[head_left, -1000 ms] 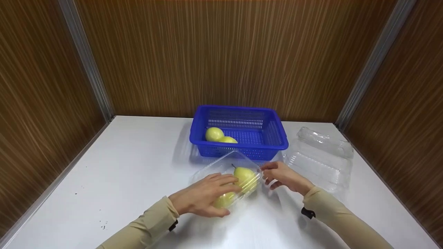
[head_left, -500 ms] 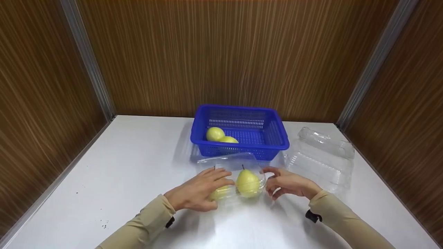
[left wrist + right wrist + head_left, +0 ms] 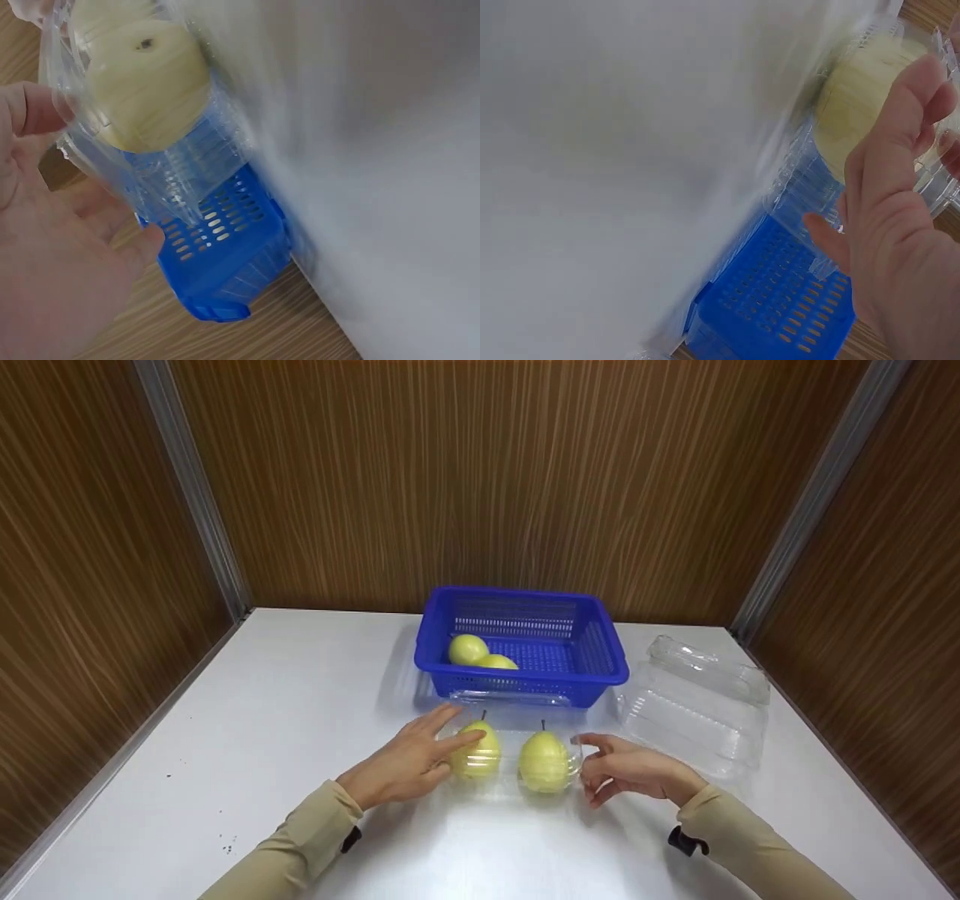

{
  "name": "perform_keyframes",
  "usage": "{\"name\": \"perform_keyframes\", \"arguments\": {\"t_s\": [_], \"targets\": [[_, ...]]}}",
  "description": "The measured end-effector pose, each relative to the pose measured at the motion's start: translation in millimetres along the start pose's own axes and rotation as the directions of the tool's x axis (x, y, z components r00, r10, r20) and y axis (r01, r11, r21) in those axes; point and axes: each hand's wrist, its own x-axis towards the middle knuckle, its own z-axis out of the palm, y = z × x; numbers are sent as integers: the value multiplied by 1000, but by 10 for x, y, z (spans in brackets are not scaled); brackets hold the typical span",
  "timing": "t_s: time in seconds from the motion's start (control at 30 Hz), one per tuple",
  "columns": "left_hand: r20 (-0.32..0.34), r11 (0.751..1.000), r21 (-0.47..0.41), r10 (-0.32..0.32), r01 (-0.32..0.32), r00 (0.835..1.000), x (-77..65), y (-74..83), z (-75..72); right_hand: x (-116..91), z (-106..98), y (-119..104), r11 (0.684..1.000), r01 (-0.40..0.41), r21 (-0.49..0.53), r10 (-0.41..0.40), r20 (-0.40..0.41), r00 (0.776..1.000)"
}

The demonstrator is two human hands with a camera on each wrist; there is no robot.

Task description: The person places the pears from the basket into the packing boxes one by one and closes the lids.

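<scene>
A clear plastic clamshell box (image 3: pixel 510 720) with its lid raised sits at the middle of the table, two yellow-green pears in it. The left pear (image 3: pixel 480 754) is overlapped by the fingers of my left hand (image 3: pixel 401 761), spread at the box's left end. The right pear (image 3: pixel 544 763) stands apart, stem up. At the right end is my right hand (image 3: pixel 634 771), its forefinger reaching to the box's edge and its other fingers loosely bent. In the left wrist view the thumb and fingers are at the clear wall beside a pear (image 3: pixel 150 86).
Right behind the box stands a blue perforated basket (image 3: pixel 600 675) with two pears (image 3: pixel 469 649) at its left. Another clear clamshell box (image 3: pixel 697 705) lies open on the right of the white table (image 3: pixel 300 690). Wood-grain panels (image 3: pixel 480 472) enclose the back and sides.
The box with the two pears has turned from slanted to square with the basket. My left hand has drawn back left off the pears; my right hand has shifted slightly right and nearer.
</scene>
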Motion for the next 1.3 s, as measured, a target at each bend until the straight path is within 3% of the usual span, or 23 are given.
{"name": "perform_keyframes", "arguments": {"t_s": [0.13,0.27,0.43,0.5,0.6,0.77,0.9,1.03,1.3], "targets": [[14,993,-66,-98,99,995,-23,-34,36,-32,-1,33,999,-39,-37,39,-7,999],[29,965,-156,-207,209,978,-25,-52,52,-48,9,29,994,-54,-97,52,-16,999],[56,929,-270,-246,252,968,-39,-70,65,-35,34,13,992,-36,-117,36,1,999],[91,903,-340,-247,264,965,-41,-74,57,-30,37,6,993,-36,-115,36,-3,999],[165,814,-493,-261,308,951,-40,-71,45,-33,44,3,992,-48,-113,46,-16,999],[262,580,-718,-287,385,921,-28,-53,86,-37,67,54,995,-65,-75,63,-25,998],[277,458,-797,-303,394,912,-6,-38,111,-32,78,74,997,-68,-43,67,-25,997],[284,396,-828,-314,396,906,-5,-22,112,-31,86,72,997,-67,-39,66,-20,998],[296,328,-854,-332,403,896,4,-36,128,-43,71,89,998,-56,-30,55,-3,998]]}}
